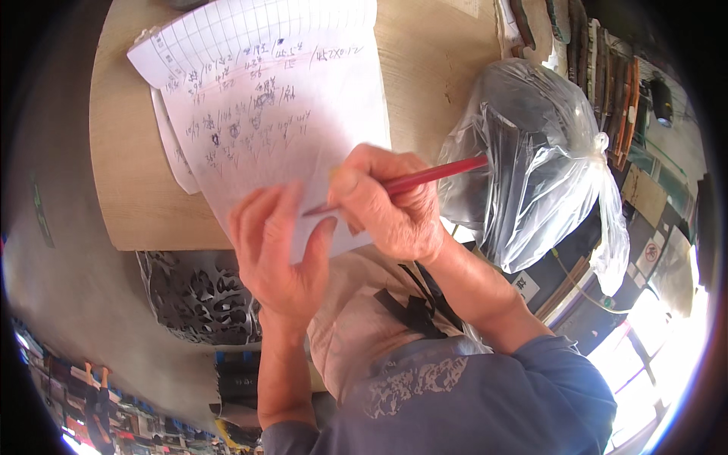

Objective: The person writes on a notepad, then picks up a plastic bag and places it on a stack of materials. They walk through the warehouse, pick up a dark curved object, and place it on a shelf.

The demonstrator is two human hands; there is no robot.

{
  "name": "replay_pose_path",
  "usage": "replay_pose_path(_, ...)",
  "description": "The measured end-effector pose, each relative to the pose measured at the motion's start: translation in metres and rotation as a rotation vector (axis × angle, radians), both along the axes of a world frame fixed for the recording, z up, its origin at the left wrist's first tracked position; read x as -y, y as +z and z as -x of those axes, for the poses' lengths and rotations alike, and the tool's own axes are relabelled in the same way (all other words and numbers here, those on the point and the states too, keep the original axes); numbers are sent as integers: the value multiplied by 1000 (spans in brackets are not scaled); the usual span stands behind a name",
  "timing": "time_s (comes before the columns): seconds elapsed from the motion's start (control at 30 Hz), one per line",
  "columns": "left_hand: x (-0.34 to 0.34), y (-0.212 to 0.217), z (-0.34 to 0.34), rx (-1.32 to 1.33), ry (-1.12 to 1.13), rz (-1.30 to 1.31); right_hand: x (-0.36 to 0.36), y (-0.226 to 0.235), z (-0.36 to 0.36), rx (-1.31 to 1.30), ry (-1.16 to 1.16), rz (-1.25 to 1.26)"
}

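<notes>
A slim red pen is gripped in my right hand, its thin tip pointing left, at or just above the paper. My left hand rests at the near part of the white sheet, thumb and fingers apart, holding nothing; its fingers are a little blurred. Handwritten lines and some scribbled-out spots cover the upper and middle parts of the sheet. A ruled grid section runs along its far end. Beneath its left edge shows another piece of paper.
The sheets lie on a light wooden table with a rounded left side. A knotted clear plastic bag with dark contents stands close to my right forearm. Below the table's near edge is a black patterned item. Far off at lower left, another person appears.
</notes>
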State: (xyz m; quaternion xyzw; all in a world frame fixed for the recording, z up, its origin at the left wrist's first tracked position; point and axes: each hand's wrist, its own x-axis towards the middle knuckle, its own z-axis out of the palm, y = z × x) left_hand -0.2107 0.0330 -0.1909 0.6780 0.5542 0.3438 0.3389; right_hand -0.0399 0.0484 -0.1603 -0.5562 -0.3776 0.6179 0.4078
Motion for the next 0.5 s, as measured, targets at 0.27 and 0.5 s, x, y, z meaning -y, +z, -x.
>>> replay_pose_path(0.27,-2,14,-1,133,13,50,10,6,-6,433,-93,-348)
replay_pose_path(0.5,-5,9,-1,49,-114,-40,6,13,-13,-30,155,65)
